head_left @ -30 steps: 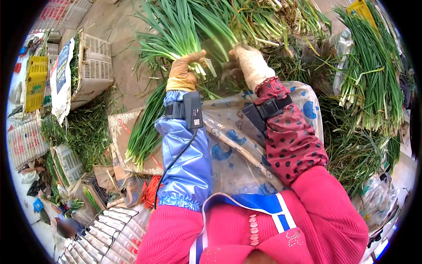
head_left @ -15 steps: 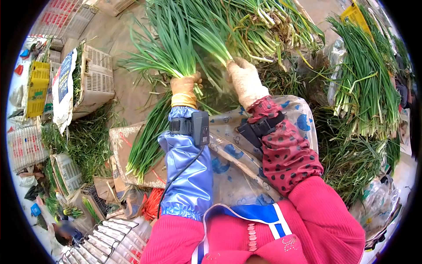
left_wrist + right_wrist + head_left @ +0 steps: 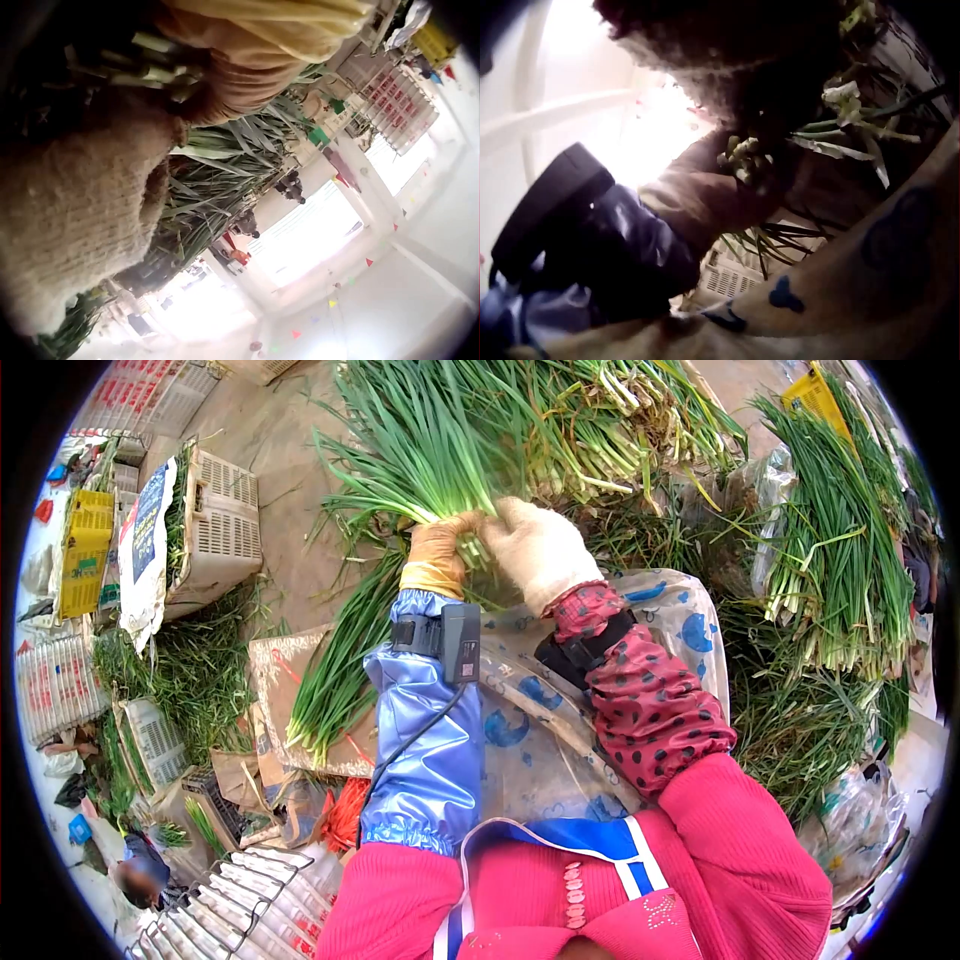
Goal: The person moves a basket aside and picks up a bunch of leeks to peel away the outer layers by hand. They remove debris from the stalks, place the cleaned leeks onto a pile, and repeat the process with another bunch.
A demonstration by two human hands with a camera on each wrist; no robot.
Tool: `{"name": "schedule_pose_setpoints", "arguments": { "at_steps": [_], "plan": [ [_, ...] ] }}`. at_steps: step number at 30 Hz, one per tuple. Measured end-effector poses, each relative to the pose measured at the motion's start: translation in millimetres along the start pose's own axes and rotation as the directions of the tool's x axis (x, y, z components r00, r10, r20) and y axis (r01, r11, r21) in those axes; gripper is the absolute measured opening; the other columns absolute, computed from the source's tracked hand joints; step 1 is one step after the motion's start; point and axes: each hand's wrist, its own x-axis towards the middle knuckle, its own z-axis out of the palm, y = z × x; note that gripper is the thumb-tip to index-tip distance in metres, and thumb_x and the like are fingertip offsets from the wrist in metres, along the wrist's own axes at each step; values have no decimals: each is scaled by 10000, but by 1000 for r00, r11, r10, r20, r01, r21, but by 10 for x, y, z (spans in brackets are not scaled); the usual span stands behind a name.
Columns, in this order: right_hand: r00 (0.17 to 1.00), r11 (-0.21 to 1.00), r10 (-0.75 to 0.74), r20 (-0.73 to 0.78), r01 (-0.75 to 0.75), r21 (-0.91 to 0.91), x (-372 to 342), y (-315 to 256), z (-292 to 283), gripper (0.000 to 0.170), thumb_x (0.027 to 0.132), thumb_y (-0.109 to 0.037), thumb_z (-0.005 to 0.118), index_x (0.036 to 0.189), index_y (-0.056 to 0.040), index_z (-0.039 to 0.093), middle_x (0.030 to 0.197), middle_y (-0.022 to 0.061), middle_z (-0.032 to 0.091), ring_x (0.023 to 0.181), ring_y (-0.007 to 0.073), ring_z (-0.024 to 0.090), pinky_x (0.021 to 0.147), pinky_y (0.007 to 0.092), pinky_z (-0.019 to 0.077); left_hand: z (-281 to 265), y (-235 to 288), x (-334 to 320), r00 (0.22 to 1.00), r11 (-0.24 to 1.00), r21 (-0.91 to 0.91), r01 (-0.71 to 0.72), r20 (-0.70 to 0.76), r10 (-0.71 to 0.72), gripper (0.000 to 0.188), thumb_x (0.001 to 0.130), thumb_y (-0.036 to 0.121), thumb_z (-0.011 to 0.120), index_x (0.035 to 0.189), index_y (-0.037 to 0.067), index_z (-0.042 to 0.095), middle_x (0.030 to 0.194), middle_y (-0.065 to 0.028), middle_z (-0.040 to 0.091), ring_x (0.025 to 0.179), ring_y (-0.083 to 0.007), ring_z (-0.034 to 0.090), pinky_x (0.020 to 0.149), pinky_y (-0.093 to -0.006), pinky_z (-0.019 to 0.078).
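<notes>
In the head view, a bunch of leafy green stalks (image 3: 430, 470), flat-leaved and pale at the base, fans away from the body. My left hand (image 3: 438, 552), in a tan glove, grips its lower stems; cut stem ends (image 3: 744, 157) poke out below that fist in the right wrist view. Against the left hand's thumb side lies my right hand (image 3: 540, 550) in a cream knit glove. Its fingertips reach the base of the bunch, but they are hidden, so I cannot tell whether they pinch stalks. More stalks (image 3: 335, 670) lie below the left wrist on a cardboard sheet (image 3: 275, 670).
A heap of similar stalks (image 3: 590, 430) lies ahead, and another pile (image 3: 840, 550) stands at right. Plastic sheeting (image 3: 520, 730) covers the lap. Leaf scraps (image 3: 190, 680) litter the left floor beside a pale crate (image 3: 225, 520). A person (image 3: 145, 870) is at lower left.
The right hand, holding separate stalks apart from the left hand earlier, has moved left against the left hand's bunch. Those stalks now merge with the bunch. The left hand keeps its grip.
</notes>
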Motion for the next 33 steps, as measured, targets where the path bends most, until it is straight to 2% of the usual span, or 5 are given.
{"name": "schedule_pose_setpoints", "arguments": {
  "at_steps": [12, 22, 26, 28, 33],
  "plan": [
    [988, 960, 14, 156, 31, -279, -238, -323, -23, 213, 893, -233, 512, 970, -45, 576, 830, 189, 667, 835, 363, 659, 715, 464, 525, 4, 87, -126, 981, 987, -136, 84, 187, -57, 229, 874, 94, 651, 1013, -84, 612, 929, -182, 678, 793, -267, 678, 714, -395, 595],
    [1000, 898, 24, 16, -28, 439, -62, -21, -347, 331, 889, -197, 579, 1161, -11, 611, 881, 91, 697, 713, 170, 647, 635, 307, 514, -93, 137, -5, 952, 920, -333, 206, 285, -110, 281, 875, 93, 593, 1081, -95, 559, 926, -221, 667, 741, -328, 666, 646, -467, 583],
    [923, 802, 62, 380, -273, 531, 411, -135, -306, 454, 907, -223, 575, 1265, 43, 490, 743, 66, 636, 538, 107, 539, 460, 241, 405, -175, 121, 17, 931, 917, -321, 236, 344, -120, 242, 881, 96, 629, 1082, -29, 579, 883, -163, 666, 737, -282, 674, 599, -426, 587],
    [771, 713, -16, 636, -437, 549, 642, 8, -148, 417, 916, -300, 579, 1191, 13, 566, 805, 59, 629, 628, 123, 574, 583, 275, 496, -175, 118, -47, 922, 925, -324, 196, 381, -62, 233, 882, 85, 633, 1083, -20, 581, 885, -148, 666, 732, -259, 672, 593, -403, 588],
    [910, 470, 197, 364, -414, 779, 608, -113, -146, 457, 877, -332, 620, 1160, 25, 596, 1017, 131, 664, 891, 220, 634, 788, 328, 499, -117, 280, -364, 781, 916, -397, -65, 551, 294, 347, 852, 53, 663, 1148, -28, 501, 940, -132, 603, 728, -174, 584, 597, -305, 524]
  ]
}}
